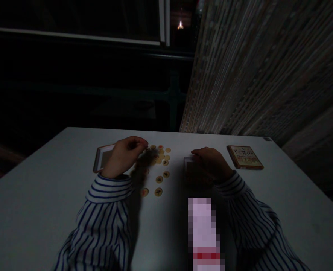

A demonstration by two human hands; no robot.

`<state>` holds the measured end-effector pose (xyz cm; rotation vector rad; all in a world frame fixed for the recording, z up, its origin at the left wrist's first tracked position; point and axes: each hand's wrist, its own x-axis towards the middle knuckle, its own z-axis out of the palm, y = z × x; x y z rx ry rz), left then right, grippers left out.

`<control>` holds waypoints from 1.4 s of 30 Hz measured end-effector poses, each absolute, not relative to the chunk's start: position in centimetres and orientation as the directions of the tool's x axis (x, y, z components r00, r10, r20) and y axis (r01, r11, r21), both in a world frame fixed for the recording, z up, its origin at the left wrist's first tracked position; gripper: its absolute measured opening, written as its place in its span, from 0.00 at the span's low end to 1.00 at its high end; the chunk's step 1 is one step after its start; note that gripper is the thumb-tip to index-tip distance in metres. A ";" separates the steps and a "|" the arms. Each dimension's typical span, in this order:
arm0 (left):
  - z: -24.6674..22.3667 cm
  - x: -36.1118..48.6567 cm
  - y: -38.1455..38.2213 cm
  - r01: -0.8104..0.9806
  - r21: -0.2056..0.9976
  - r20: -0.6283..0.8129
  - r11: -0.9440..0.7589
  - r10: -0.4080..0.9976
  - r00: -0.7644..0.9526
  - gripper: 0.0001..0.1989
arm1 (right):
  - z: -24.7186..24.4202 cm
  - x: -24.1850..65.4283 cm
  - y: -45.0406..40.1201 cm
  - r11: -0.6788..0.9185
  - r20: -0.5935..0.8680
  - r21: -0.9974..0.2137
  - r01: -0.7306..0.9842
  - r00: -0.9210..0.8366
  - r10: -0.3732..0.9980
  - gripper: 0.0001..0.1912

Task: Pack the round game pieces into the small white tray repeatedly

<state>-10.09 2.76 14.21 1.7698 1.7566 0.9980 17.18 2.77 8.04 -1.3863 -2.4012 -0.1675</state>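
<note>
My left hand [125, 155] is positioned above the white table [56, 210], at the left edge of a group of round discs [161, 156]. Its thumb and index fingertips are close together; I cannot tell whether a disc is between them. My left wrist and hand partly cover a shallow tray [96, 162].

My right hand [210, 162] is placed over a dark open box [185, 167], index finger extended forward. The other fingers are in shadow, so I cannot tell whether they grip the box or hold anything.

The discs lie between both hands. The far ones are clustered, some touching; the near ones lie apart. Several show dark characters, others red marks. A flat case [247, 157] with a printed cover lies right of my right hand. A curtain [225, 67] hangs beyond the table.
</note>
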 end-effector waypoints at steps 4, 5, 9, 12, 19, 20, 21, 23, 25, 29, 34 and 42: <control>14.1 -10.8 3.0 0.670 0.733 0.171 -0.118 0.985 -0.013 0.15 | 8.1 17.1 2.7 0.508 0.369 -0.067 0.859 -0.452 0.812 0.14; 14.0 -11.1 3.1 0.675 0.727 0.173 -0.129 0.985 0.003 0.16 | 8.1 17.1 2.6 0.510 0.368 -0.067 0.858 -0.454 0.812 0.14; 13.4 -12.0 3.4 0.700 0.692 0.220 -0.176 0.975 0.028 0.19 | 8.3 17.0 2.4 0.507 0.353 -0.063 0.860 -0.456 0.817 0.14; 13.2 -12.4 3.5 0.715 0.673 0.257 -0.188 0.966 0.013 0.19 | 8.5 16.9 2.3 0.504 0.327 -0.054 0.862 -0.461 0.825 0.14; 13.3 -13.9 3.4 0.738 0.663 0.209 -0.123 0.978 -0.025 0.20 | 8.6 16.7 2.2 0.512 0.274 -0.044 0.858 -0.482 0.832 0.14; 13.4 -14.1 3.4 0.739 0.663 0.213 -0.122 0.976 -0.031 0.20 | 8.7 16.7 2.2 0.513 0.272 -0.044 0.857 -0.484 0.832 0.14; 13.4 -14.4 3.4 0.738 0.663 0.222 -0.126 0.975 -0.033 0.20 | 8.7 16.6 2.1 0.517 0.271 -0.046 0.855 -0.487 0.830 0.14; 13.6 -14.7 3.3 0.730 0.670 0.235 -0.137 0.971 -0.033 0.19 | 8.7 16.5 2.0 0.521 0.271 -0.049 0.852 -0.491 0.828 0.14; 13.7 -15.0 3.1 0.722 0.678 0.244 -0.138 0.969 -0.044 0.19 | 8.7 16.4 2.0 0.523 0.270 -0.047 0.851 -0.493 0.827 0.14; 14.3 -15.5 2.6 0.709 0.692 0.261 -0.136 0.963 -0.070 0.18 | 8.7 16.1 1.9 0.527 0.252 -0.018 0.849 -0.507 0.825 0.14; 15.3 -15.6 1.6 0.682 0.714 0.300 -0.157 0.949 -0.094 0.17 | 8.7 15.7 1.8 0.527 0.228 0.012 0.850 -0.515 0.826 0.14; 14.2 -16.1 -0.4 0.657 0.743 0.285 -0.130 0.949 -0.133 0.17 | 9.4 13.9 0.4 0.585 0.190 0.035 0.810 -0.580 0.792 0.14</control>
